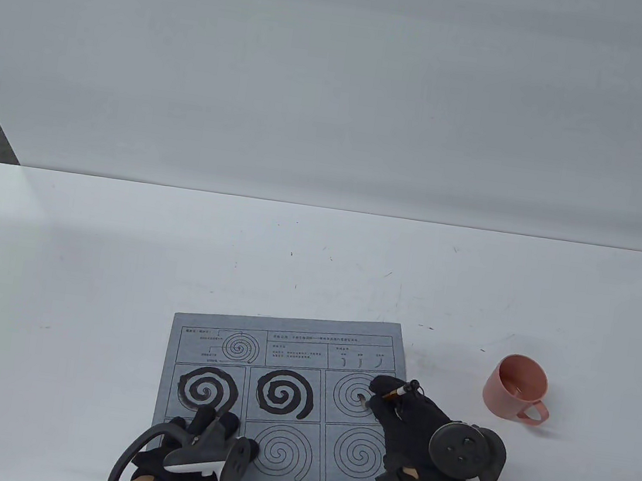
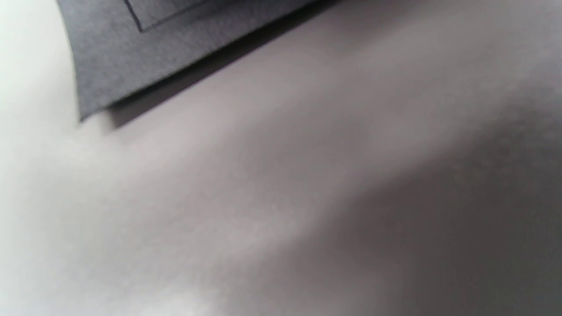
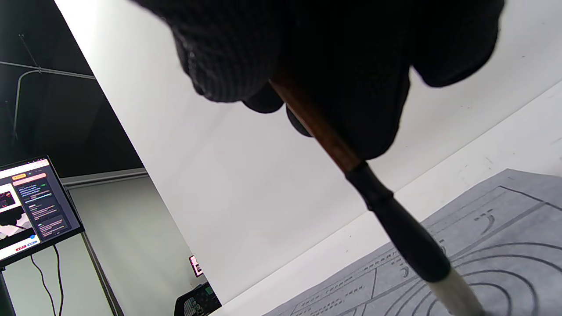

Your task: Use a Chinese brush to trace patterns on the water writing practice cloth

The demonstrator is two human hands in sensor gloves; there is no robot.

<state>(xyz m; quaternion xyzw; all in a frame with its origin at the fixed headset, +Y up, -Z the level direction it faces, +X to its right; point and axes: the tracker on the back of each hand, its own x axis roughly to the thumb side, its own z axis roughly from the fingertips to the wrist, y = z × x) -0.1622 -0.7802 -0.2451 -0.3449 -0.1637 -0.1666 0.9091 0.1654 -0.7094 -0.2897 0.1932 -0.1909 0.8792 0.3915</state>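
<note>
Brush (image 3: 351, 169) being gripped in right hand (image 1: 415, 424), tip touching centre of upper-right spiral on cloth (image 1: 281, 409). Cloth lying flat at table (image 1: 85, 280) near edge. Left hand (image 1: 193, 451) pressing cloth's 7 o'clock corner, finger spread unclear. Pink cup (image 1: 515, 395) sitting at 3 o'clock of cloth.
</note>
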